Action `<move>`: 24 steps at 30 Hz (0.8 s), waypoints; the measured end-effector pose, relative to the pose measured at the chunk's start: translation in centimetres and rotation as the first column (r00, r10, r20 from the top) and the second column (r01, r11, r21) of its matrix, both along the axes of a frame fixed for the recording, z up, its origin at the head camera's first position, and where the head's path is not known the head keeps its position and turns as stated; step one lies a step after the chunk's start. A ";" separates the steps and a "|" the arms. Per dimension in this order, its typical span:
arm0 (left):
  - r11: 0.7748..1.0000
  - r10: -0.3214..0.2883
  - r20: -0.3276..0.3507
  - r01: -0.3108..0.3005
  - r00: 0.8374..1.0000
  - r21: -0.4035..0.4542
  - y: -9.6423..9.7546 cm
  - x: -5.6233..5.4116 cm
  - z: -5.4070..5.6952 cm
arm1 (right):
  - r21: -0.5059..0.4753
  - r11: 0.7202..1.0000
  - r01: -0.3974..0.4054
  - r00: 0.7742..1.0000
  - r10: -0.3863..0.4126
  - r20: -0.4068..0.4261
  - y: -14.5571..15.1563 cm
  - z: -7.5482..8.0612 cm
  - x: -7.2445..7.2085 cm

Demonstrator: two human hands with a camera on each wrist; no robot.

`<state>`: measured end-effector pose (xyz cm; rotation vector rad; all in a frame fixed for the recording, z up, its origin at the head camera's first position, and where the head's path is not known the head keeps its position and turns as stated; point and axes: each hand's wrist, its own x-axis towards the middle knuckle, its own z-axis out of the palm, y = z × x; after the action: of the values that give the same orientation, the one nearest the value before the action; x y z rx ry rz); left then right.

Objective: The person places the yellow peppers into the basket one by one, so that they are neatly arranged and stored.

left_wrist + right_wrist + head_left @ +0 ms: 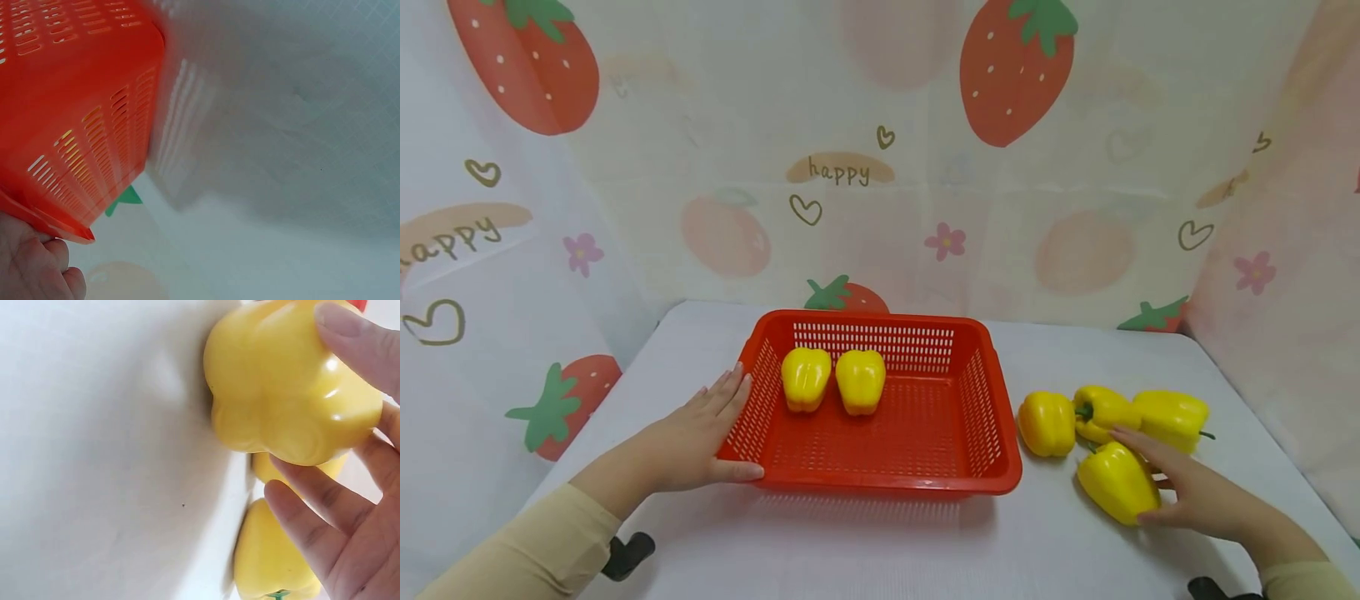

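Note:
A red plastic basket [880, 483] with slotted walls holds two yellow bell peppers, one [806, 379] near its left wall and another [861, 381] beside it. My left hand [703, 433] rests on the basket's left front corner, fingers stretched along the left rim and thumb on the front rim. To the right of the basket, my right hand [1202, 487] has its thumb and fingers around a yellow bell pepper [1116, 483] lying on the table. In the right wrist view the thumb presses that pepper [281, 387], with the other fingers on its opposite side.
Behind the gripped pepper lie three more yellow bell peppers: one close to the basket [1047, 425], a middle one [1101, 408] and one farther right [1172, 417]. A white cloth [850, 558] covers the table. Strawberry-print curtains [917, 217] stand behind and at both sides.

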<state>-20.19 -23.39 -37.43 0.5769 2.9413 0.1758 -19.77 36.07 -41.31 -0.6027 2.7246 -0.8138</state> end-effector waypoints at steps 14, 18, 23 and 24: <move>1.000 -0.002 0.011 0.002 1.000 -0.009 0.2 0.1 0.4 | 0.078 0.997 0.017 0.997 -0.011 -0.074 0.5 -0.1 0.6; 1.000 -0.007 0.008 0.007 1.000 -0.009 0.1 0.2 0.4 | 0.082 0.996 0.022 0.996 -0.015 -0.089 0.4 -0.2 0.8; 1.000 -0.002 0.002 0.002 1.000 -0.009 0.1 0.1 0.1 | 0.052 0.998 0.041 0.997 -0.038 -0.073 0.4 -0.3 1.0; 1.000 0.001 0.002 -0.001 1.000 -0.011 0.1 0.0 0.1 | 0.051 0.998 0.046 0.997 -0.043 -0.066 0.3 -0.3 1.0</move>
<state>-20.14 -23.24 -37.33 0.5735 2.9383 0.1608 -18.76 36.41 -41.58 -0.5688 2.8182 -0.7424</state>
